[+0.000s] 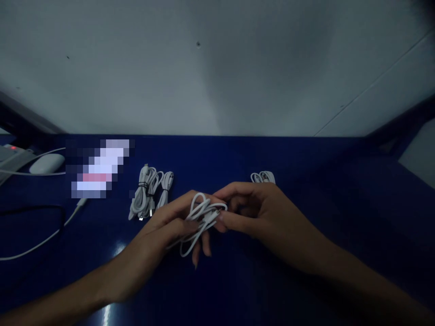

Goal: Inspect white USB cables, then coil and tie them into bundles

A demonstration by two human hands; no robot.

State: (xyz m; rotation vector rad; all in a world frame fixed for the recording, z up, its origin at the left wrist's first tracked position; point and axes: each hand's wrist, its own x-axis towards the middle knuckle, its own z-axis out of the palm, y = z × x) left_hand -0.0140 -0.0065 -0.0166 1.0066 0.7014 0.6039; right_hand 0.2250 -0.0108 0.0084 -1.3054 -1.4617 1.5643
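Observation:
Looped in several turns, a white charging cable (pixel 202 206) is gripped by my left hand (pixel 170 224), thumb on top and fingers beneath. My right hand (pixel 253 206) pinches the right end of the same coil, near what looks like a metal connector tip. Two or more bundled white cables (pixel 146 192), bound with dark ties, lie just beyond my left hand. Another white cable bundle (pixel 263 176) lies behind my right hand, which partly hides it.
A pixelated bright device (pixel 102 167) lies on the blue table (pixel 210 158) at the left, with a white cable plugged into it. Farther left are a white rounded case (pixel 47 163) and a power strip (pixel 15 156) with a red light. A pale wall (pixel 152 81) rises behind.

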